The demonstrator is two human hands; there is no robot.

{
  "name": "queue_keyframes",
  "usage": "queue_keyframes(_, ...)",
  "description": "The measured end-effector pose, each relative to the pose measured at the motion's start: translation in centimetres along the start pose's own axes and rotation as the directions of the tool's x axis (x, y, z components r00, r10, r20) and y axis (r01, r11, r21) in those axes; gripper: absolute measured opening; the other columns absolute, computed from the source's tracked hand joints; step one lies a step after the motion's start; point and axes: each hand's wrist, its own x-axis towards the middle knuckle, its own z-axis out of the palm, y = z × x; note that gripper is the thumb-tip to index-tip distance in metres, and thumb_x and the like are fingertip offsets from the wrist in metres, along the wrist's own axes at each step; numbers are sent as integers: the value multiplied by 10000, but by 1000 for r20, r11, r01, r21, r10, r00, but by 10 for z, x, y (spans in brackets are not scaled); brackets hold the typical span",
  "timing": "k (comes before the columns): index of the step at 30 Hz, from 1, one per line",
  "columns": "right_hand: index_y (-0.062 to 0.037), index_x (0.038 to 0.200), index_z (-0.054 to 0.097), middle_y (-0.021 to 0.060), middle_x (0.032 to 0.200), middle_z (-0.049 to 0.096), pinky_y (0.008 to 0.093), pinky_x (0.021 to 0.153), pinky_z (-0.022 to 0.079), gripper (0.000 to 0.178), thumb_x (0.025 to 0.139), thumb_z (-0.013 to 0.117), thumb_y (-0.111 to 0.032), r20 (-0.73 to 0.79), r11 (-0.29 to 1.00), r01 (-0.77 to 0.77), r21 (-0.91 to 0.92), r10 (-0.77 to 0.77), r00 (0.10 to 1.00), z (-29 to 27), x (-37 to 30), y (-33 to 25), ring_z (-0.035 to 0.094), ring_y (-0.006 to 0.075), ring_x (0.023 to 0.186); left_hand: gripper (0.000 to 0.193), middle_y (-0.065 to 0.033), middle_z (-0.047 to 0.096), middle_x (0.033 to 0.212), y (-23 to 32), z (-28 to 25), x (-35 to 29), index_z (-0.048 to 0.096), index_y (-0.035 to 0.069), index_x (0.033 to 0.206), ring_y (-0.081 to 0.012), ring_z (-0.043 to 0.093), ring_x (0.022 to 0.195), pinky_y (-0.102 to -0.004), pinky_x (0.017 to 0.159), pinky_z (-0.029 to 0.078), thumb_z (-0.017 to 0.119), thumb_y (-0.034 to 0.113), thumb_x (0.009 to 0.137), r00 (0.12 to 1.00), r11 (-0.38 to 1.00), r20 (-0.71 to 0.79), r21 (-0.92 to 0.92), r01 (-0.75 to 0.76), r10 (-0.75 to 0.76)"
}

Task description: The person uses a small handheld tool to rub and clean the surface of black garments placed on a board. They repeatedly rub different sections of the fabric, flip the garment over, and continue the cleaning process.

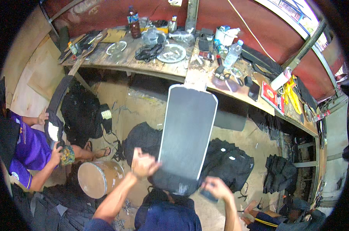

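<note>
A long dark grey board (188, 131) with pale edges reaches from the bench toward me. Black cloth (178, 186) with a small pale mark covers its near end. At the board's left edge, near that cloth, is my left hand (144, 163); its fingers are apart and I see nothing in them. My right hand (217, 188) is on the other side, just right of the cloth, with its fingers closed round a small dark flat piece (209, 195). Blur hides what kind of thing this piece is.
Black garments (230, 163) lie on the floor beside the board. A drum-shaped container (92, 180) stands left of my forearm. A seated person in purple (37, 148) handles black cloth at left; another person (297, 215) is at lower right. The cluttered bench (132, 65) holds bottles and plates.
</note>
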Motion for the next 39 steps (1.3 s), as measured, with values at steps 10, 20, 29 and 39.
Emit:
queue_keyframes(10,40,1587,498,335,1428,668,482,1144,517,951,937,785,-592,-407,907,-419,37,397,823,-16,38,-103,671,432,1343,542,-190,584,1498,61,33,97,610,42,1429,-378,499,1463,-657,1253,277,669,409,1035,938,932,339,-313,180,-67)
queue_keyframes(20,57,1284,716,164,1144,804,406,954,562,471,1042,686,-345,-576,877,-155,456,423,699,-79,150,-78,720,221,1067,783,-179,303,1786,6,166,199,341,40,1700,-343,235,1674,-635,1337,114,547,475,1082,959,991,283,-125,37,-1)
queue_keyframes(29,45,1347,715,254,1032,811,432,911,573,569,947,729,-360,-714,862,-243,444,505,485,9,130,-115,789,348,971,563,-154,732,1372,12,94,239,766,71,1247,-315,625,1351,-578,1167,363,588,563,1037,684,994,723,-102,-41,103)
queue_keyframes(39,80,1422,584,284,1340,686,483,986,578,729,907,860,-356,-957,984,-178,15,66,282,21,121,-139,722,457,1135,350,-28,701,1194,2,93,231,719,121,1273,-187,613,1291,-830,1258,136,631,348,1020,835,900,549,347,-264,33)
